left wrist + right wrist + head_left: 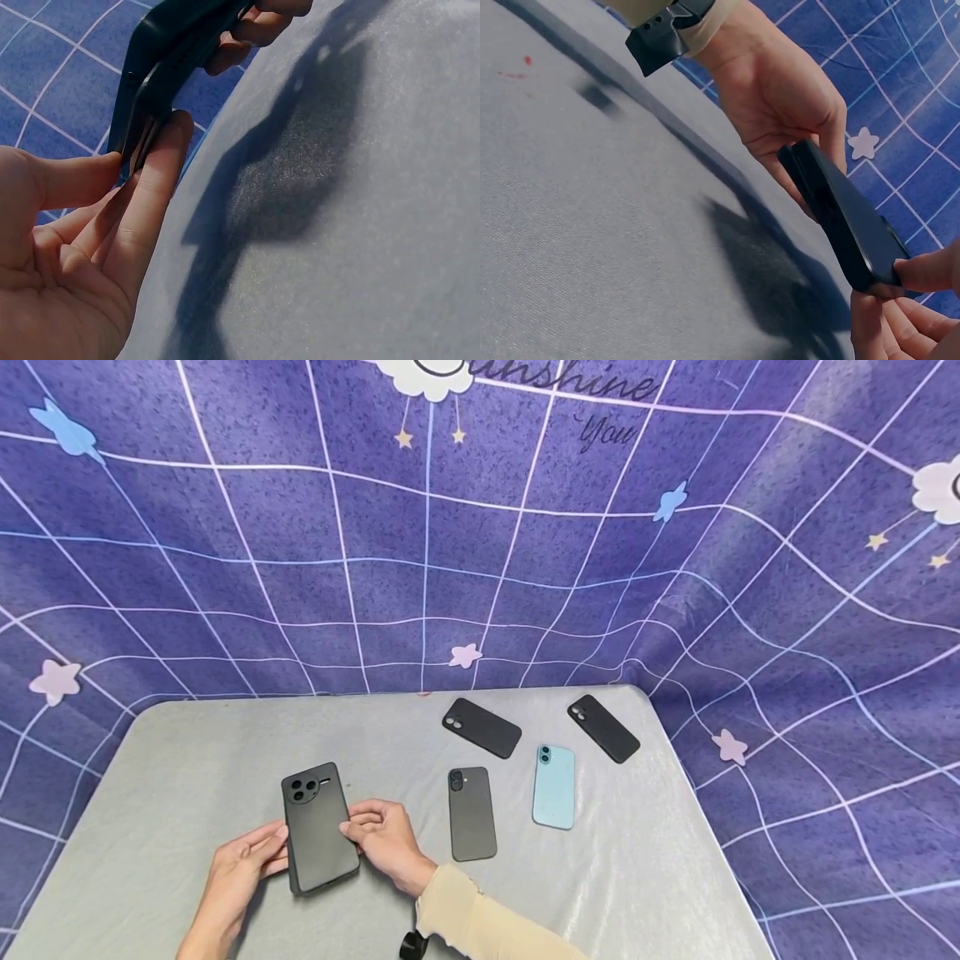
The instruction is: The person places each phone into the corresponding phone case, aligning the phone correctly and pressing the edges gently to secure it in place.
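Observation:
Both hands hold a black phone case [322, 835] up off the table at the left. On its back, at the top, is a round camera area with several dark circles and a pale slot. A second dark layer shows under it along the lower edge; whether that is a phone or another case I cannot tell. My left hand [238, 856] pinches the left edge, and in the left wrist view its thumb and fingers [157, 172] grip a corner where two layers stand slightly apart. My right hand [390, 839] pinches the right edge between thumb and fingers.
Right of the hands lie a dark grey phone [472, 818] and a light blue phone [555, 789]. Behind them are one black case [483, 728] and another black case [606, 731], farther right. A grey cloth covers the table [622, 868]; patterned purple fabric [480, 552] hangs behind and at the sides.

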Demonstrator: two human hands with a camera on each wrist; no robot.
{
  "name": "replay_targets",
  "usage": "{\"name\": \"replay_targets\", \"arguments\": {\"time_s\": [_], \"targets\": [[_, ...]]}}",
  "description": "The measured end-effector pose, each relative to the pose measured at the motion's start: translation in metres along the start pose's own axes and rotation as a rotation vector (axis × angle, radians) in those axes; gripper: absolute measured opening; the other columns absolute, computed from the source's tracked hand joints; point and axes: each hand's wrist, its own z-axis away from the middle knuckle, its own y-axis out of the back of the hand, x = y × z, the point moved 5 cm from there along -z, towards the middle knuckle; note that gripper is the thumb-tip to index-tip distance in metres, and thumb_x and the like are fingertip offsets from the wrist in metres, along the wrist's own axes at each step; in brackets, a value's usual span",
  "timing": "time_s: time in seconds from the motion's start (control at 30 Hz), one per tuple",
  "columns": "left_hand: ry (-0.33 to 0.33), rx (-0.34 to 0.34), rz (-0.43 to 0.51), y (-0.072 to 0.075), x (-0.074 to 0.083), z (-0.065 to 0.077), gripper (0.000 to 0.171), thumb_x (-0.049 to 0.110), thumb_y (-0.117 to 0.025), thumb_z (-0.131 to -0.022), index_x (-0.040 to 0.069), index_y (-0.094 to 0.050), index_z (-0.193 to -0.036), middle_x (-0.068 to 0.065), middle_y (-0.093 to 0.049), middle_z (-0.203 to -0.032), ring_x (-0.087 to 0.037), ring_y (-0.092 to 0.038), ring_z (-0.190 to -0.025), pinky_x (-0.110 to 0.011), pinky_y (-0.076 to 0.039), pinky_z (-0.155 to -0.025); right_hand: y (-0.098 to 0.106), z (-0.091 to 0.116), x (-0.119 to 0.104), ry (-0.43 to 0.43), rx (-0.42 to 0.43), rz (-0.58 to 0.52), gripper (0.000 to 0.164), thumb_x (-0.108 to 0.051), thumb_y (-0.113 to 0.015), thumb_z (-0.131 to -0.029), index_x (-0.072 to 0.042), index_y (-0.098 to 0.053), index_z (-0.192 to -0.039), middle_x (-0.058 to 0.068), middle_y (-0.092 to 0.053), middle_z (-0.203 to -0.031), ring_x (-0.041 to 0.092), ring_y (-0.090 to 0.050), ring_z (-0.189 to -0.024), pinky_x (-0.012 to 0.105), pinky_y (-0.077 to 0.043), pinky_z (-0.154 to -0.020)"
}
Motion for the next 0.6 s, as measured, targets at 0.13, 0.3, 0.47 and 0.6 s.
{"name": "replay_targets", "arguments": {"time_s": [0.13, 0.3, 0.47, 0.6], "targets": [[-0.006, 0.003, -0.033, -0.0024, 0.0023, 0.0012, 0.062, 0.022, -0.062, -0.112, -0.023, -0.042, -0.149, 0.015, -0.080, -0.095, -0.004, -0.077, -0.087, -0.023, -0.064, -0.080, 0.0007, 0.0008, 0.0007, 0.001, 0.012, 0.013, 0.019, 0.006, -0.078, -0.090, 0.003, -0.075, -0.109, -0.004, -0.073, -0.084, -0.001, -0.061, -0.068, 0.013, -0.050, -0.057], [0.038, 0.027, -0.213, -0.0042, 0.0033, 0.0018, 0.074, 0.040, -0.073, -0.104, -0.012, -0.050, -0.151, 0.001, -0.080, -0.115, 0.004, -0.072, -0.091, -0.019, -0.062, -0.081, 0.0010, 0.0014, 0.0018, 0.016, 0.008, 0.023, 0.019, 0.006, -0.077, -0.091, 0.004, -0.074, -0.109, -0.004, -0.072, -0.085, -0.001, -0.061, -0.068, 0.013, -0.050, -0.057], [0.019, 0.013, -0.402, -0.0074, 0.0068, 0.0037, 0.082, 0.049, -0.079, -0.098, -0.006, -0.052, -0.152, -0.019, -0.072, -0.134, 0.009, -0.067, -0.096, -0.012, -0.055, -0.082, 0.0009, 0.0024, -0.0001, 0.037, -0.010, 0.036, 0.020, 0.005, -0.077, -0.091, 0.005, -0.074, -0.111, -0.002, -0.073, -0.087, 0.000, -0.062, -0.069, 0.013, -0.050, -0.058], [0.011, 0.012, -0.430, -0.0082, 0.0072, 0.0045, 0.080, 0.050, -0.077, -0.099, -0.006, -0.054, -0.151, -0.016, -0.075, -0.130, 0.007, -0.069, -0.095, -0.011, -0.053, -0.081, 0.0012, 0.0029, -0.0009, 0.043, -0.016, 0.043, 0.021, 0.005, -0.078, -0.091, 0.005, -0.073, -0.112, -0.002, -0.073, -0.087, -0.001, -0.062, -0.069, 0.013, -0.050, -0.058]]}}
